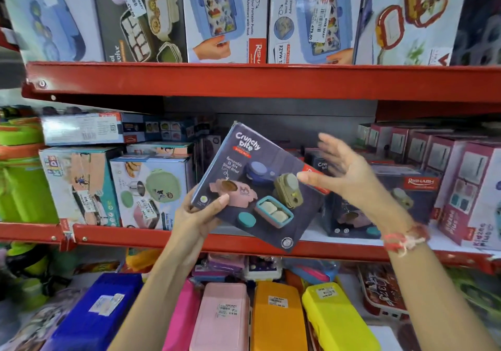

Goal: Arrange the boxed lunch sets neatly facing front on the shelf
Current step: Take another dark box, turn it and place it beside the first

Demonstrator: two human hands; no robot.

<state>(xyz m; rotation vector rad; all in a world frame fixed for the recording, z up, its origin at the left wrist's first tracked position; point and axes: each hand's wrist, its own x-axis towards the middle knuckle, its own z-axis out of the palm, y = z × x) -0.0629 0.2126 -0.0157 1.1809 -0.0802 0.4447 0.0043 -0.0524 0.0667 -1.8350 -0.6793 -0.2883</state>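
dark box in hand (257, 188): "Crunchy bite", "Removable SS 304 Small Bowl"
dark box on shelf (406, 196): "RISHABH" on red tag
top-shelf blue puzzle box (225, 17): "Your Portable Puzzle, Adventure with food", "RISH…" cut off
next box (311, 17): price sticker "NINE MART 479.00", "…L MAZE"
pink box far right (471, 201): "Kidzee Plus"

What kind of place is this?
Most likely a shop selling lunch boxes: red shelves stocked with boxed sets, price stickers on them, and a left hand holding a Crunchy Bite box.
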